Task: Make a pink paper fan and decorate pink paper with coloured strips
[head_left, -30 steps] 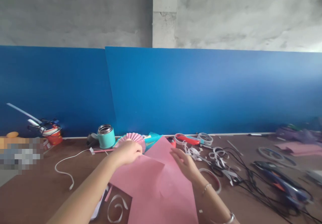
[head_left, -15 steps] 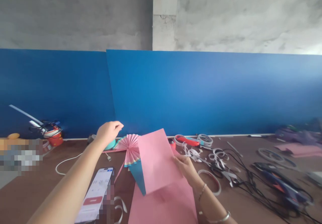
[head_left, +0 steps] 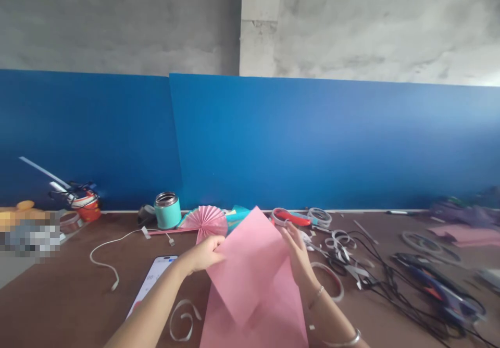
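Head view: left hand [head_left: 205, 252] pinches pink paper [head_left: 250, 262], right hand [head_left: 297, 251] touches it, fingers together; red tub [head_left: 89, 212] holds cables [head_left: 83, 189]

— See much at the back?
— See a grey wall [head_left: 117, 25] above a blue partition [head_left: 332, 139], plus an open teal cup [head_left: 168, 212] near its foot.
— Notice anything to the left?
— Notice a red pot [head_left: 89, 211] crammed with odds and ends, a white cable [head_left: 103, 245] curling over the brown table [head_left: 58, 296], and a lit phone [head_left: 153, 279], partly covered.
— And right?
— Spot a pen [head_left: 400, 213] near the partition, a blurred purple heap [head_left: 461, 212], and a dark tool [head_left: 433, 285] beside black cords [head_left: 385, 264].
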Available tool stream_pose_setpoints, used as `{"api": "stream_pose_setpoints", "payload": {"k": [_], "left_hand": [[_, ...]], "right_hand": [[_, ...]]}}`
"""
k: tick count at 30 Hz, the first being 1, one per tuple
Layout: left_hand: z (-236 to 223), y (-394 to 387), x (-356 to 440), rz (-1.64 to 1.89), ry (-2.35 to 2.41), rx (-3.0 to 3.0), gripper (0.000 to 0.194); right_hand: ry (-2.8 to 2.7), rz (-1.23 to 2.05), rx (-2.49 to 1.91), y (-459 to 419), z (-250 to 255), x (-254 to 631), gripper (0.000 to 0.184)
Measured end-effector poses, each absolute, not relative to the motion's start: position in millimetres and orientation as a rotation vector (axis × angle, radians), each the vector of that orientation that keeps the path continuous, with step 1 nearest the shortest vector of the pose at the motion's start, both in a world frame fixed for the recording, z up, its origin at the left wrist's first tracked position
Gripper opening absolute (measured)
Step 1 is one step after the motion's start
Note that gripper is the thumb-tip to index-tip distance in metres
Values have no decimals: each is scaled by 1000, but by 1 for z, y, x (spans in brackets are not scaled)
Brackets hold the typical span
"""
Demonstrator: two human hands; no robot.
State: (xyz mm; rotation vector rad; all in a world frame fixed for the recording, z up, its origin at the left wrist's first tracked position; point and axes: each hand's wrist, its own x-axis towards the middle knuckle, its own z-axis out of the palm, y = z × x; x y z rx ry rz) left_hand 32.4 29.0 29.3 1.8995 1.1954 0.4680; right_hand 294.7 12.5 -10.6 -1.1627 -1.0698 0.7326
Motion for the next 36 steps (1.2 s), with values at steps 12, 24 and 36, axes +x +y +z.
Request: {"api": "stream_pose_setpoints", "payload": {"k": [12,24,36], "left_hand": [[19,46,65,194,1235,2420,11],[-5,11,40,1169,1127,1707,41],[-35,9,27,750,878,1385,64]], "right_hand": [[-2231,-110,-1349,1,-13,251,3],[-2277,-502,-1236,19,-33,256,38],[-2321,-198,-995,-19,-37,264,37]]}}
